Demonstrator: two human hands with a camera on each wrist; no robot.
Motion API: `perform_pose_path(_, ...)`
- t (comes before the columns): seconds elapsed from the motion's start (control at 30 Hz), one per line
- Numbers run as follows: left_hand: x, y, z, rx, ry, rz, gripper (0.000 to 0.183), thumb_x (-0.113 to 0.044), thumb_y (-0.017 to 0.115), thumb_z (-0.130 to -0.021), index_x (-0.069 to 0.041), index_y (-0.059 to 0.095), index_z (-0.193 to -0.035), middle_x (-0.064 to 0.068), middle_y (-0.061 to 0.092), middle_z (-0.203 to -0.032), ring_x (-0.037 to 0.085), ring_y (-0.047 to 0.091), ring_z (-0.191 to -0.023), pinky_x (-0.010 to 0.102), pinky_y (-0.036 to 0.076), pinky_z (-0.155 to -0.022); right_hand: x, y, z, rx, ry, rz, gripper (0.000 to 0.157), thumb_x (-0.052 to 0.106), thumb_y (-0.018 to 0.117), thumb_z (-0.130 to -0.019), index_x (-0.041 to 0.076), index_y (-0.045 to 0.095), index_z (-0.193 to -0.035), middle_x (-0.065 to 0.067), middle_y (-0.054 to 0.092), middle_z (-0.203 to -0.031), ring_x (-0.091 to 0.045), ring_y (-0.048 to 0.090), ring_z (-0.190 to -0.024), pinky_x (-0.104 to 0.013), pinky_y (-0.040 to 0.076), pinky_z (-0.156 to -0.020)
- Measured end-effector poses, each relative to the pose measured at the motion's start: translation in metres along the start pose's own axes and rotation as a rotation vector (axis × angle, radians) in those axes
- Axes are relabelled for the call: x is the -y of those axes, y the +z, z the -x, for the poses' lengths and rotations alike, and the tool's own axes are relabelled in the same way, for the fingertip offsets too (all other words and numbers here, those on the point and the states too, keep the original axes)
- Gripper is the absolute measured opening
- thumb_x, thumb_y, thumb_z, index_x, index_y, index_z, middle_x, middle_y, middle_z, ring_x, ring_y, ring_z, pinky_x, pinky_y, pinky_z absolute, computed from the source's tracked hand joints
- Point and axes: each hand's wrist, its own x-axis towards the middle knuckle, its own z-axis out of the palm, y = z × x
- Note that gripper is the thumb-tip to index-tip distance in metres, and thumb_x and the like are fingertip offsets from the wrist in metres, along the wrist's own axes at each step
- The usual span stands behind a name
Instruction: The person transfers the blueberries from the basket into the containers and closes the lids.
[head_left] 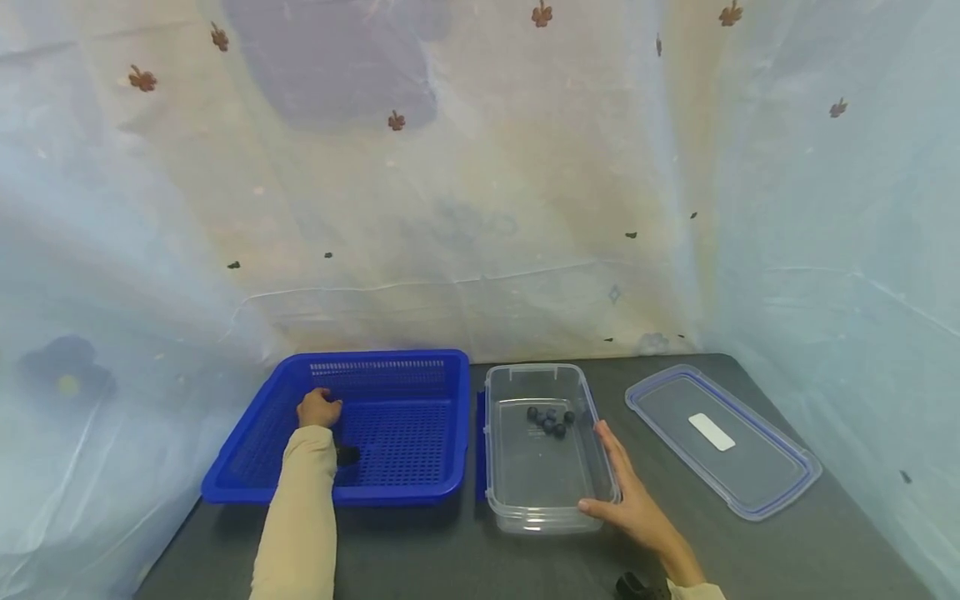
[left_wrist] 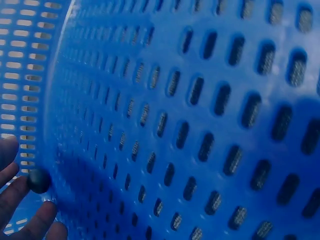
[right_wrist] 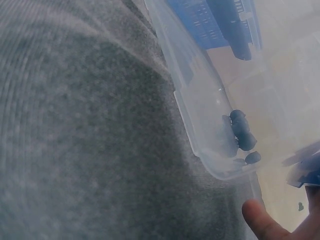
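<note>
Inside the blue perforated basket (head_left: 405, 450), toward its left rear part in the head view, my left hand (head_left: 318, 409) reaches down. One dark round blueberry (left_wrist: 39, 180) sits at the fingertips in the left wrist view, beside the basket wall; the fingers look spread around it, touching it. My right hand (head_left: 633, 508) rests against the right side of a clear plastic box (head_left: 525, 487), thumb near its front corner and fingers extended along the wall. Several dark blueberries (head_left: 548, 426) lie together on the floor of that box, also visible through its side in the right wrist view.
A clear lid (head_left: 738, 471) with a blue seal and white label lies at the right on the grey table (head_left: 420, 558). A blue strip (head_left: 481, 450) shows between basket and box. Patterned sheeting (head_left: 465, 192) encloses the back and sides.
</note>
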Motion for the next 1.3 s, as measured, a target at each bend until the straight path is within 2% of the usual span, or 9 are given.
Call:
perform_pose_path(0.13, 0.001, 0.002, 0.0, 0.008, -0.026, -0.025, 0.042, -0.006, 0.054, -0.09, 0.02, 0.048, -0.122, 0.039, 0.045, -0.129, 0.057, 0.032, -0.124, 0.059, 0.028, -0.104, 0.0, 0.0, 0.0, 0.007, 0.012, -0.004, 0.108, 0.008, 0.08, -0.071, 0.005, 0.012, -0.155, -0.013, 0.004, -0.16, -0.018, 0.005, -0.144, -0.076, 0.006, -0.096)
perform_pose_path(0.33, 0.007, 0.006, -0.001, -0.011, 0.031, -0.072, 0.031, -0.003, 0.063, -0.083, 0.018, 0.06, -0.106, 0.034, 0.059, -0.112, 0.056, 0.045, -0.113, 0.057, 0.032, -0.101, 0.0, 0.0, 0.0, 0.002, 0.015, -0.012, 0.107, 0.007, 0.079, -0.071, 0.004, 0.012, -0.155, -0.014, 0.004, -0.16, -0.02, 0.005, -0.144, -0.076, 0.004, -0.096)
perform_pose_path(0.5, 0.006, 0.005, -0.001, 0.017, -0.008, -0.028, 0.025, 0.005, 0.066, -0.079, 0.016, 0.064, -0.101, 0.032, 0.061, -0.106, 0.054, 0.042, -0.115, 0.057, 0.033, -0.1, 0.0, -0.001, 0.001, -0.004, 0.014, -0.009, 0.108, 0.007, 0.079, -0.071, 0.004, 0.011, -0.155, -0.014, 0.005, -0.16, -0.019, 0.005, -0.144, -0.076, 0.004, -0.096)
perform_pose_path(0.73, 0.002, 0.0, 0.001, 0.04, -0.048, -0.002, 0.019, 0.006, 0.069, -0.078, 0.016, 0.064, -0.094, 0.032, 0.06, -0.102, 0.056, 0.04, -0.115, 0.06, 0.031, -0.101, 0.001, -0.001, 0.0, 0.009, 0.009, -0.001, 0.108, 0.008, 0.08, -0.072, 0.003, 0.01, -0.155, -0.015, 0.003, -0.16, -0.035, 0.002, -0.143, -0.077, 0.005, -0.096)
perform_pose_path(0.83, 0.004, -0.004, -0.001, 0.042, -0.012, -0.002, 0.019, 0.003, 0.07, -0.078, 0.014, 0.065, -0.093, 0.03, 0.063, -0.1, 0.056, 0.041, -0.114, 0.06, 0.027, -0.103, 0.002, 0.0, 0.0, 0.013, 0.013, -0.002, 0.108, 0.009, 0.079, -0.072, 0.003, 0.01, -0.155, -0.014, 0.003, -0.16, -0.039, 0.001, -0.142, -0.077, 0.005, -0.096)
perform_pose_path(0.97, 0.005, -0.01, -0.005, 0.047, 0.055, 0.018, 0.024, -0.004, 0.07, -0.08, 0.012, 0.068, -0.098, 0.028, 0.065, -0.103, 0.055, 0.043, -0.113, 0.06, 0.025, -0.104, 0.001, 0.001, 0.001, 0.009, 0.004, -0.008, 0.107, 0.008, 0.079, -0.072, 0.002, 0.011, -0.154, -0.015, 0.003, -0.16, -0.028, 0.003, -0.144, -0.077, 0.005, -0.096)
perform_pose_path(1.13, -0.008, -0.017, -0.005, 0.034, 0.064, 0.055, 0.03, -0.011, 0.069, -0.084, 0.012, 0.067, -0.103, 0.029, 0.064, -0.108, 0.053, 0.044, -0.114, 0.061, 0.026, -0.102, -0.001, 0.001, 0.001, -0.003, -0.003, -0.006, 0.107, 0.007, 0.079, -0.071, 0.003, 0.012, -0.154, -0.015, 0.005, -0.16, -0.008, 0.006, -0.143, -0.076, 0.006, -0.096)
perform_pose_path(1.3, -0.022, -0.023, -0.005, 0.005, 0.061, 0.077, 0.032, -0.015, 0.07, -0.086, 0.01, 0.067, -0.104, 0.027, 0.065, -0.106, 0.049, 0.048, -0.111, 0.059, 0.031, -0.1, -0.003, 0.002, 0.002, -0.014, 0.007, 0.002, 0.107, 0.008, 0.08, -0.071, 0.004, 0.014, -0.155, -0.017, 0.006, -0.159, -0.009, 0.008, -0.142, -0.075, 0.007, -0.096)
